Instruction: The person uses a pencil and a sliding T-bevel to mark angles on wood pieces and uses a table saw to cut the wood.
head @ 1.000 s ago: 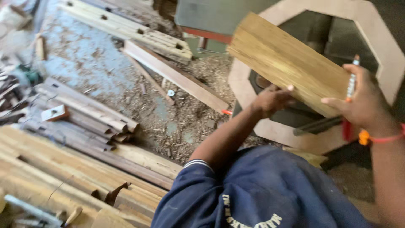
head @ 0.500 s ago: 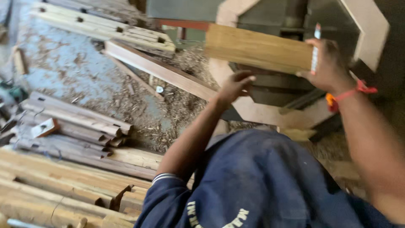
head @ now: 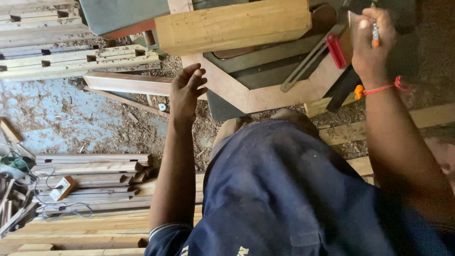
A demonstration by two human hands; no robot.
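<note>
Two worries for us: the wooden block (head: 232,26) at twelve o'clock lies unheld beyond our open left hand (head: 186,90), while our right hand (head: 372,40), closed on a pen (head: 375,33), could knock it off the counter (head: 265,71)

Pale wooden block (head: 232,24): thick, rectangular, straight-grained, lying flat and slightly tilted across the counter's (head: 118,14) grey top. Slim pen (head: 375,34) with orange band, upright, pinched in the right hand (head: 372,42).
</note>
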